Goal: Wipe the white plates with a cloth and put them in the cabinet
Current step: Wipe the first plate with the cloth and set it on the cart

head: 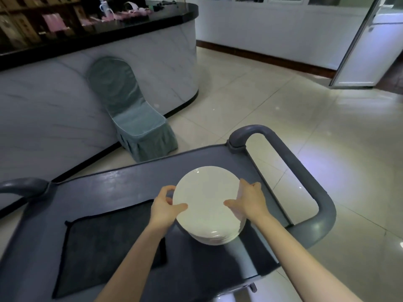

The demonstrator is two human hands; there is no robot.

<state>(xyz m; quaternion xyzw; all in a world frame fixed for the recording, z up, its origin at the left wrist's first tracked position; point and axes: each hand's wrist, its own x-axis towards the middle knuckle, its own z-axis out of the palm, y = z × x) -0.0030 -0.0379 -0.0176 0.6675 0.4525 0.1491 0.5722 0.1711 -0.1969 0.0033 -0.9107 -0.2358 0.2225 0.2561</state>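
A stack of several white plates (207, 201) stands on the grey cart (122, 188), towards its right end. My left hand (165, 205) grips the stack's left rim, thumb on the top plate and fingers curled round the edge. My right hand (248, 201) grips the right rim the same way, thumb on top. A dark cloth (104, 247) lies flat on the cart to the left of the plates, partly under my left forearm. No cabinet is in view.
The cart has grey handles at its right end (305, 177) and left end (24, 186). A chair with a green cover (130, 114) leans against a curved marble counter (65, 88). Tiled floor extends to the right, with an open door (368, 51) at far right.
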